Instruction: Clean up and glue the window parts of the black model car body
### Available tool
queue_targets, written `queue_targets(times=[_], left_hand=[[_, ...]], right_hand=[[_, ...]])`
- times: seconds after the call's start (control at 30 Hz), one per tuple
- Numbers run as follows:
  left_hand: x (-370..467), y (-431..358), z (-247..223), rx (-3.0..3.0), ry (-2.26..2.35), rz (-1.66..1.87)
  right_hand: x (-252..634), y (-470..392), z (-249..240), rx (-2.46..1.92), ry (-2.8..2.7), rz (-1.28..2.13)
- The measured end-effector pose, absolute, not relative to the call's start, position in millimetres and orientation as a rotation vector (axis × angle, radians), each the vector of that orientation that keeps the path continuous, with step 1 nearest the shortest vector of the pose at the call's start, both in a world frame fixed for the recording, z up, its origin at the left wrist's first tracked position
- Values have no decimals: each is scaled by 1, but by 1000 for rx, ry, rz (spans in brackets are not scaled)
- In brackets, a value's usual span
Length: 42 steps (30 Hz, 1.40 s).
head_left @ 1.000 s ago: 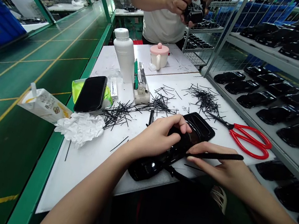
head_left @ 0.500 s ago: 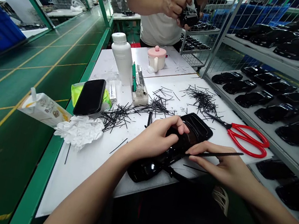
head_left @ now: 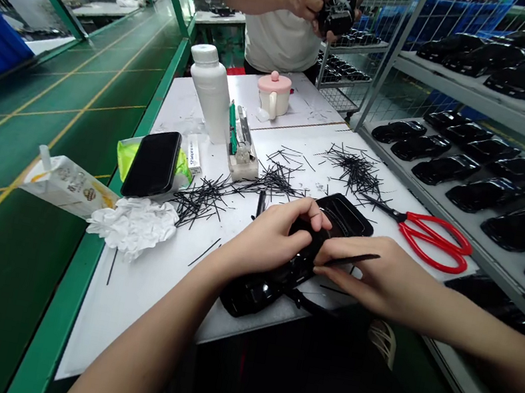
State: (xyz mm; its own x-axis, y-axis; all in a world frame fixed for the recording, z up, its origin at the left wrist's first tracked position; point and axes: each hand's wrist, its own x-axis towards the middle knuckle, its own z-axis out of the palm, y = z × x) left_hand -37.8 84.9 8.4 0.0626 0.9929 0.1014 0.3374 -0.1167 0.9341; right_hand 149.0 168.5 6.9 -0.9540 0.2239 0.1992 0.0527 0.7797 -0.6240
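Note:
A glossy black model car body (head_left: 252, 295) lies at the table's near edge, its far end pointing up and right. My left hand (head_left: 281, 234) rests over its middle, fingers curled round the side and thumb on top, steadying it. Between the thumb and fingers of my right hand (head_left: 372, 267) is a slim black stick-like tool (head_left: 356, 259). Its near end slants back over the hand; the tip at the car's side is hidden by my fingers, and its exact kind is unclear. Red-handled scissors (head_left: 432, 240) lie to the right, blades toward the pile of black strips (head_left: 355, 172).
More strips (head_left: 203, 200) lie left of the car, by crumpled white tissue (head_left: 135, 225), a phone (head_left: 151, 163) and a drink carton (head_left: 69, 185). Behind stand a white bottle (head_left: 211, 92) and a pink-lidded cup (head_left: 273, 95). A co-worker (head_left: 281, 30) stands opposite. Racks of car bodies (head_left: 484, 147) flank the right.
My right hand has moved left, closer to my left hand, and the black tool has shifted and turned with it. My left hand stays on the car. The view has shifted slightly.

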Motion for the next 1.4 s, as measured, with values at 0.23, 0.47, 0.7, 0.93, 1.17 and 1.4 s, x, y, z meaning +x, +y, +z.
queue_targets(times=[0.23, 0.47, 0.7, 0.93, 1.17, 1.4], left_hand=[[-39, 87, 7, 1550, 1365, 1108], [-38, 87, 5, 1638, 1406, 1071], [-39, 86, 5, 1627, 1374, 1066], [-40, 87, 3, 1648, 1355, 1080], [-39, 87, 4, 1613, 1350, 1064], [-40, 87, 3, 1622, 1341, 1083]], right_hand=[[141, 171, 8, -14, -2815, 750], [149, 175, 23, -220, -2629, 1058], [159, 173, 11, -433, -2577, 1135], [162, 171, -6, -375, -2598, 1113], [160, 167, -4, -346, -2615, 1010], [159, 166, -4, -350, -2610, 1017]])
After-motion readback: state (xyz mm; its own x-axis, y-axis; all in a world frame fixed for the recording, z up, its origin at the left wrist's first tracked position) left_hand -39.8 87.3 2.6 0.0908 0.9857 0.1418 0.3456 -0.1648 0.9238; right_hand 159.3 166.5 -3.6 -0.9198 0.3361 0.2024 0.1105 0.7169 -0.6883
